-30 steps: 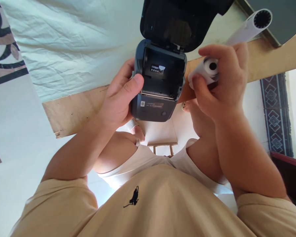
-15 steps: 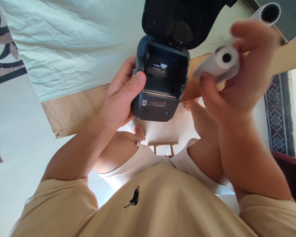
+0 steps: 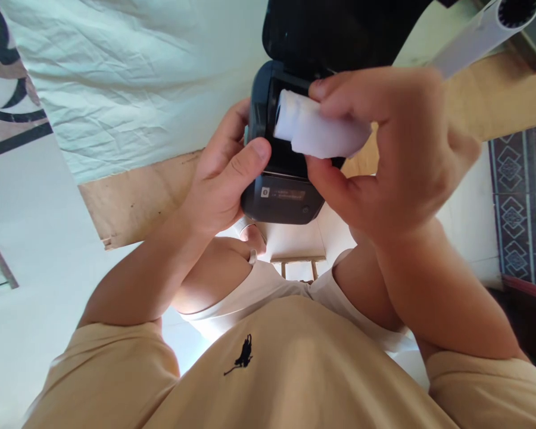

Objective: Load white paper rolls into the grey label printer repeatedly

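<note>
A dark portable label printer (image 3: 277, 199) is gripped along its left side by my left hand (image 3: 227, 170), the thumb over the near edge of its cavity. Its black lid (image 3: 335, 36) stands swung up at the far side. Between the thumb and fingers of my right hand (image 3: 397, 143) is a white paper roll (image 3: 321, 125), lying over the printer's cavity with its hollow end pointing left. The roll hides most of the cavity; whether it touches the bottom cannot be seen. My right fingers cover part of the roll.
The wooden table (image 3: 147, 196) is partly covered by a pale green cloth (image 3: 138, 89). A white tube with a dark hollow end (image 3: 473, 44) is at the upper right, beside a dark grey object. My legs are below the table edge; a patterned mat (image 3: 513, 202) lies on the right.
My right hand has moved left with the paper roll, from beside the printer to over its cavity, turning the roll's end leftward. My left hand still holds the printer.
</note>
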`<act>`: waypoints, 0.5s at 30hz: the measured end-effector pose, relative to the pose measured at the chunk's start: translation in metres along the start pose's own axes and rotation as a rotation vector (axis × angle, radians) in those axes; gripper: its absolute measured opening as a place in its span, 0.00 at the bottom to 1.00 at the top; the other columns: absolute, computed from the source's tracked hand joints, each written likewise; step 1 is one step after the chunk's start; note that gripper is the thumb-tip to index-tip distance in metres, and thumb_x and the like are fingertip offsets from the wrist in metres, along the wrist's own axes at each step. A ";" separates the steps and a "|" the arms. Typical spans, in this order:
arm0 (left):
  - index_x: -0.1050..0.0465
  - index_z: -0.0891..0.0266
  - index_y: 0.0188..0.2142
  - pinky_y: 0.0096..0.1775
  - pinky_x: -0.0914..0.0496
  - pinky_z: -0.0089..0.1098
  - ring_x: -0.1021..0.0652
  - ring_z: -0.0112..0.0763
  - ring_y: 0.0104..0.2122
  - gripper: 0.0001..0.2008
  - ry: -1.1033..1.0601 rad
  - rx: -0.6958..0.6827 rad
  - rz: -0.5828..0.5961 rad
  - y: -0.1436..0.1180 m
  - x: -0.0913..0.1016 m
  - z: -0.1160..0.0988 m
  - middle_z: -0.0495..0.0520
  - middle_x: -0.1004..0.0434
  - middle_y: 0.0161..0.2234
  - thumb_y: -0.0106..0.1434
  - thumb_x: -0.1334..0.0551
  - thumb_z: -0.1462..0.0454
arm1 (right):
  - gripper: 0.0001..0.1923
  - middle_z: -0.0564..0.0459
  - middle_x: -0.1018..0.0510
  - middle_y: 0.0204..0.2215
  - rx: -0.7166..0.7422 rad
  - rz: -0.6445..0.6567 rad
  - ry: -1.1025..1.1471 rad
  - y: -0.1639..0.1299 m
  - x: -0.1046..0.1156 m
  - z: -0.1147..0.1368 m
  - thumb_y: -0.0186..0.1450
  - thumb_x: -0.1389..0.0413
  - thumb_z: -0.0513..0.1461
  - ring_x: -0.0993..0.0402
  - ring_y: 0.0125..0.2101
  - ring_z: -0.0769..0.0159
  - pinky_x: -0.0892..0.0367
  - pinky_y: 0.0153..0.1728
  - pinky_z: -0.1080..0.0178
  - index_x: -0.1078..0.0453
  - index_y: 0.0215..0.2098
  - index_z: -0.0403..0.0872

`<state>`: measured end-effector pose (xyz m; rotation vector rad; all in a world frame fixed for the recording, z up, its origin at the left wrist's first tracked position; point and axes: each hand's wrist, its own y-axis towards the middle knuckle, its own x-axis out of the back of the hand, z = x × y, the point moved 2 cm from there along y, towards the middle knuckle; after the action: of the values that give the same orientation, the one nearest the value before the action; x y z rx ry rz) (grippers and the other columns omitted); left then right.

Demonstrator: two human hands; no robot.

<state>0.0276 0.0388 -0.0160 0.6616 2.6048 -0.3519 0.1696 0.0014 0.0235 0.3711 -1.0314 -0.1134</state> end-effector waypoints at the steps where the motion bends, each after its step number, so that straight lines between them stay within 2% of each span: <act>1: 0.40 0.61 0.47 0.42 0.29 0.32 0.29 0.35 0.47 0.20 -0.010 -0.001 0.012 0.000 0.001 0.000 0.54 0.30 0.41 0.55 0.43 0.59 | 0.16 0.65 0.35 0.44 0.032 -0.009 -0.058 0.000 0.000 0.001 0.56 0.54 0.34 0.35 0.44 0.81 0.39 0.47 0.73 0.40 0.42 0.51; 4: 0.40 0.62 0.46 0.38 0.28 0.30 0.29 0.37 0.47 0.21 -0.029 0.006 0.028 0.000 0.003 0.001 0.55 0.30 0.40 0.54 0.42 0.58 | 0.12 0.65 0.34 0.44 0.066 -0.026 -0.066 0.001 -0.003 0.000 0.55 0.53 0.35 0.35 0.43 0.81 0.39 0.47 0.72 0.38 0.37 0.49; 8: 0.39 0.62 0.46 0.42 0.29 0.32 0.29 0.36 0.47 0.20 -0.040 0.020 0.018 0.000 0.003 0.000 0.54 0.31 0.41 0.54 0.42 0.59 | 0.06 0.65 0.32 0.39 0.167 -0.136 -0.059 0.001 -0.003 -0.001 0.52 0.49 0.39 0.37 0.39 0.80 0.40 0.42 0.70 0.35 0.30 0.50; 11: 0.39 0.63 0.46 0.43 0.29 0.32 0.29 0.35 0.47 0.20 -0.025 0.009 0.008 0.000 0.003 -0.002 0.54 0.32 0.43 0.54 0.42 0.60 | 0.07 0.64 0.31 0.34 0.214 -0.131 -0.024 -0.002 -0.003 0.000 0.51 0.48 0.39 0.37 0.35 0.80 0.41 0.38 0.70 0.35 0.30 0.52; 15: 0.43 0.64 0.50 0.39 0.28 0.34 0.28 0.37 0.46 0.32 -0.012 0.038 0.034 0.001 0.002 -0.002 0.54 0.30 0.39 0.47 0.36 0.57 | 0.08 0.66 0.31 0.33 0.269 -0.089 -0.002 -0.006 -0.005 0.002 0.51 0.47 0.40 0.36 0.34 0.82 0.41 0.37 0.70 0.35 0.31 0.52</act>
<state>0.0259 0.0414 -0.0153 0.7141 2.5784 -0.3943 0.1657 -0.0036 0.0186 0.6615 -1.0346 -0.0545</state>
